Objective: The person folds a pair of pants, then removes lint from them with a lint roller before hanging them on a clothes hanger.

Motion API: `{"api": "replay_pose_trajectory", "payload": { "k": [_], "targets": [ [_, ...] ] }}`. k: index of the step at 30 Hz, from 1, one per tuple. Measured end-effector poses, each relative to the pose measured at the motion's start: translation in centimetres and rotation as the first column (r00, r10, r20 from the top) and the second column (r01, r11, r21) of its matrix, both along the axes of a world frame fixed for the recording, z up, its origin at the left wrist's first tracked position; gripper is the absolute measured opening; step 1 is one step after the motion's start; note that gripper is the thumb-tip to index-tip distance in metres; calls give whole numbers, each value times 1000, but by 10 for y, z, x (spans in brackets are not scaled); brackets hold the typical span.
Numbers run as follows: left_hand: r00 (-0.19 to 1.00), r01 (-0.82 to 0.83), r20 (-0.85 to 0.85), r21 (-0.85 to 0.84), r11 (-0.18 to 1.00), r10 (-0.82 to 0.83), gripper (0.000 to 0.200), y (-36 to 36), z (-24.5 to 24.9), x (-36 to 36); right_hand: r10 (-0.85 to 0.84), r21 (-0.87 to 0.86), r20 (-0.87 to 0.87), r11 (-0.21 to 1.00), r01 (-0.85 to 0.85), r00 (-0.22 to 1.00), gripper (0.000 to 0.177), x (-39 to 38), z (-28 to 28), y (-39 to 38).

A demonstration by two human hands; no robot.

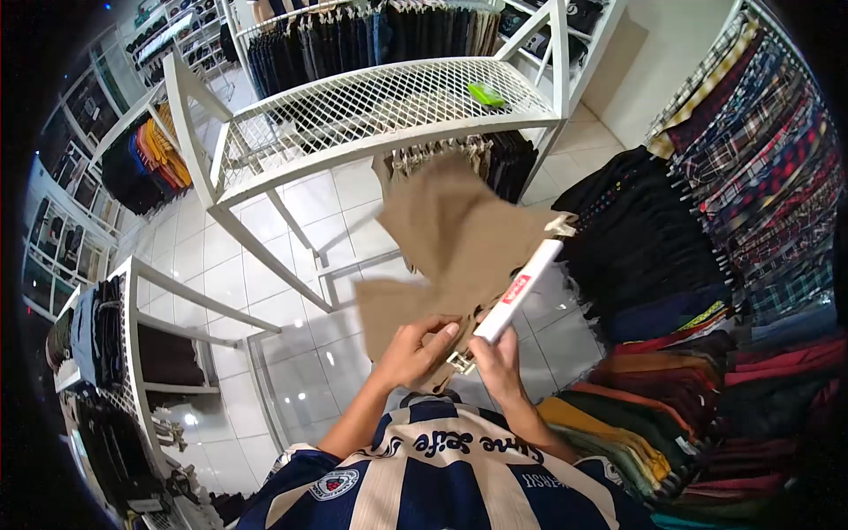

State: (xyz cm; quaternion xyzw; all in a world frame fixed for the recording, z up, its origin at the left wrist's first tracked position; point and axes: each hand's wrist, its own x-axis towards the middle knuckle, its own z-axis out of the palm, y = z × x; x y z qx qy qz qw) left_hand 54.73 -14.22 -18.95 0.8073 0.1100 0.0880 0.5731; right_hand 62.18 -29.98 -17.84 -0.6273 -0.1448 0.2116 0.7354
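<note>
Hanging tan fabric trousers (450, 234), my left hand (413, 351) pinched them, right hand (500, 364) clasped the white plastic hanger (521, 291); squaring them seemed next.

Dark lettering crosses the striped shirt (450, 442), upside down and not clearly legible. The red label (516, 289) on the white hanger (541, 263) is too small to read.

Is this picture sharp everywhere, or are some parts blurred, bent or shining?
Head view: the tan garment is smeared by motion, while the left hand, right hand and white bar look sharper; fisheye bends the mesh rack and blackens the corners; glare dots the floor tiles.
</note>
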Motion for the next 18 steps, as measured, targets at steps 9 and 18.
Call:
{"api": "replay_pose_trajectory", "payload": {
  "k": [9,18],
  "targets": [
    [975,-218,-140,-449,867,172,39,-25,-57,-10,490,-562,-2,721,-406,872,42,3,-45,-10],
    [863,-475,-221,-663,579,455,28,24,-81,-7,607,-609,77,657,-445,791,38,9,-57,45]
  ]
}}
